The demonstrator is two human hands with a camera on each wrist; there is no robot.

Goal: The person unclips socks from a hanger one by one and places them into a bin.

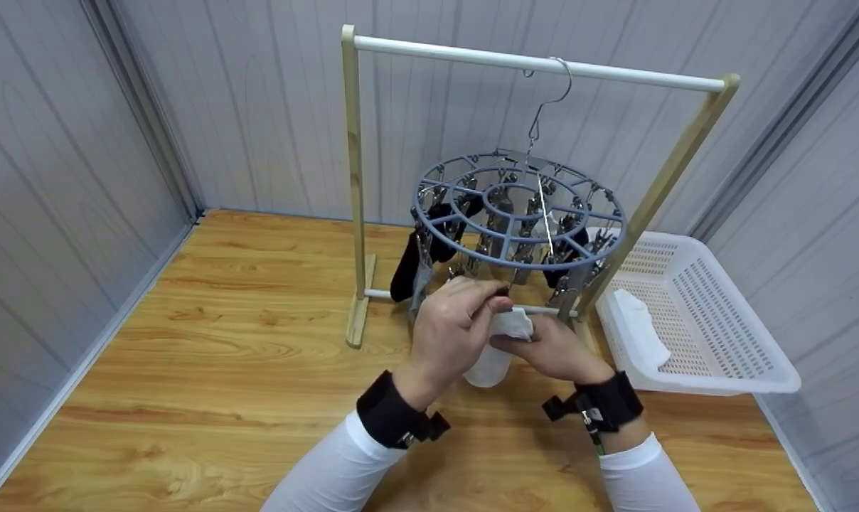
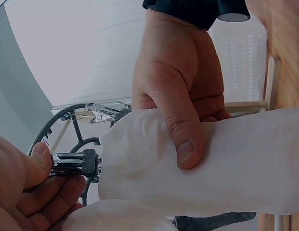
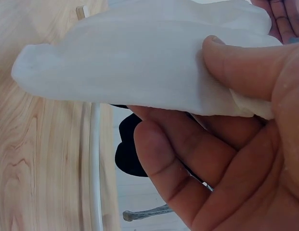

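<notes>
Fingers (image 3: pixel 156 144) pinch a white sock (image 3: pixel 125 62); wristband (image 1: pixel 618 400) perhaps bears a label (image 1: pixel 596 414).

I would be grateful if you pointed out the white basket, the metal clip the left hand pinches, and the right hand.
White basket (image 1: pixel 721 385): head view, on its front rim.
Metal clip (image 2: pixel 72 163): left wrist view, on its shiny body.
Right hand (image 1: pixel 559 350): head view, on its back.

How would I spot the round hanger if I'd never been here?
Find the wooden stand; a white bar runs across its top. From that bar, a metal hook carries the hanger. Unlike the rectangular white basket to its right, it is a blue-gray spoked wheel hung with metal clips.
</notes>
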